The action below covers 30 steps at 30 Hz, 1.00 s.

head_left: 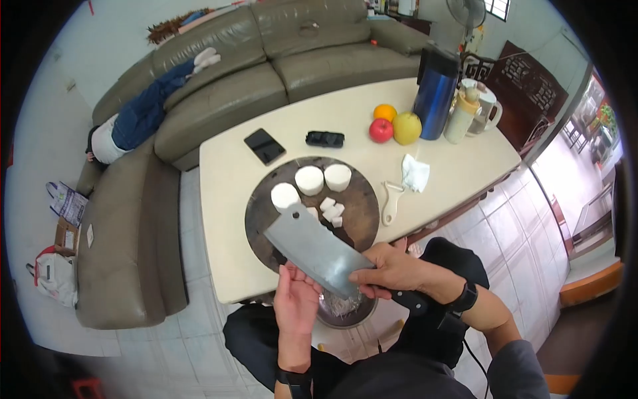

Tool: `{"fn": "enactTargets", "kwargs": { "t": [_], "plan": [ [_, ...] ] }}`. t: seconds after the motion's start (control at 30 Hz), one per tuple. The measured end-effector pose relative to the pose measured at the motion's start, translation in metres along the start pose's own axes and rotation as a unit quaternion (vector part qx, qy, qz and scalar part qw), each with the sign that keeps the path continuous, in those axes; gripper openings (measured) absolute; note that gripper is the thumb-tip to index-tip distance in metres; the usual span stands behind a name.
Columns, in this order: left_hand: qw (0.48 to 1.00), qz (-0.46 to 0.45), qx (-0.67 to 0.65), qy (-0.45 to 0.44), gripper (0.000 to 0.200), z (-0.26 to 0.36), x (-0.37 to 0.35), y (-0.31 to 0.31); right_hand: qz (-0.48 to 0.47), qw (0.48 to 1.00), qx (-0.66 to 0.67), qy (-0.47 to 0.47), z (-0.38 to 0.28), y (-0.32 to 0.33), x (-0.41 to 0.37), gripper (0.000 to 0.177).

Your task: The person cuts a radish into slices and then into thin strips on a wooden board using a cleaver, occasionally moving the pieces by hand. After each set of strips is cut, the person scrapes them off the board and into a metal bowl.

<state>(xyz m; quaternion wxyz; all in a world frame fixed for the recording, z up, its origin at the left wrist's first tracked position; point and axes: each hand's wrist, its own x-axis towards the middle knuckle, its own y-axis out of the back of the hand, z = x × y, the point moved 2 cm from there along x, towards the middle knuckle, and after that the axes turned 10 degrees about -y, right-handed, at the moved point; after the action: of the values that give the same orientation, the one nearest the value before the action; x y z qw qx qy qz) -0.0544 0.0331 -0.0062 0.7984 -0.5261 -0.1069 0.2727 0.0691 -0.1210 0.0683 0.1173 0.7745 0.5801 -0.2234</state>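
My right hand [392, 269] grips a cleaver [316, 249] where handle and blade meet, the broad blade slanting up to the left over the near side of a round dark cutting board [362, 219]. Palm up below the blade, my left hand [297, 302] has its fingers stretched out, the fingertips at the lower edge and partly hidden by it. Thick white radish rounds [309, 180] stand along the far half of the board. Several small white cubes [331, 211] lie in front of them. Under the blade, a metal bowl [344, 319] holds whitish shreds.
The cream table [232, 246] carries a phone [264, 146], a black case [325, 139], fruit [406, 128], a blue flask [435, 93], a peeler [392, 203] and a crumpled tissue [415, 173]. A person [143, 113] lies on the sofa [219, 106] behind.
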Motion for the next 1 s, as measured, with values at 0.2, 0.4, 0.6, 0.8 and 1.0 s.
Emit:
{"fn": "enactTargets", "kwargs": {
  "t": [0.2, 0.4, 0.6, 0.8, 1.0],
  "plan": [
    [0.999, -0.041, -0.027, 0.008, 0.033, -0.011, 0.005, 0.01, 0.018, 1.0, -0.014, 0.018, 0.018, 0.004, 0.01, 0.025],
    [0.999, 0.045, 0.002, 0.026, 0.034, -0.023, 0.0, 0.022, 0.074, 0.997, -0.03, 0.007, 0.037, -0.004, 0.005, 0.03],
    [0.991, 0.13, -0.005, 0.037, 0.031, -0.021, -0.023, 0.033, 0.146, 0.988, -0.038, 0.028, 0.052, -0.013, -0.023, 0.03],
    [0.99, 0.141, 0.027, 0.006, 0.033, -0.028, -0.042, 0.056, 0.322, 0.866, -0.381, 0.026, 0.048, 0.002, -0.055, 0.026],
    [0.985, 0.15, 0.085, -0.029, 0.035, -0.039, -0.041, 0.068, 0.367, 0.739, -0.563, 0.037, 0.042, 0.003, -0.053, 0.02]
  ]
}}
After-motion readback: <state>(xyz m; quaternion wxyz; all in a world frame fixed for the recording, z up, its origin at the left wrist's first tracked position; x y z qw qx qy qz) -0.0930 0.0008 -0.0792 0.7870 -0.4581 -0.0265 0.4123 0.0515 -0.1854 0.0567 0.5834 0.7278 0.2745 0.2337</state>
